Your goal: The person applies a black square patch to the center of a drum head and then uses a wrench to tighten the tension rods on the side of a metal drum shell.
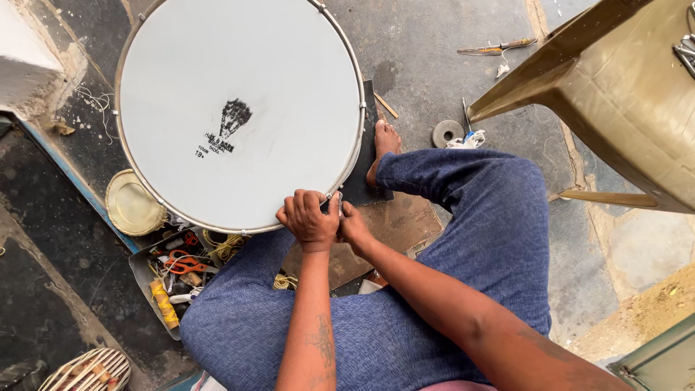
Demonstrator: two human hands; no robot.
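A large round drum [239,108] with a white head and a metal hoop stands on the floor in front of me, a dark printed mark near its middle. My left hand [310,217] is curled over the near rim of the drum, fingers closed on the hoop's edge. My right hand [353,224] presses against the same spot from the right, closed around a small metal fitting that is mostly hidden. I sit on the floor in blue trousers, my bare foot [384,145] resting beside the drum.
A metal tray [170,279] of tools, with orange-handled scissors, yellow cord and spools, lies under the drum's near left. A tan plastic chair [615,87] stands at the right. A brass dish [132,204], a round washer [447,132] and a hand tool [499,48] lie on the stone floor.
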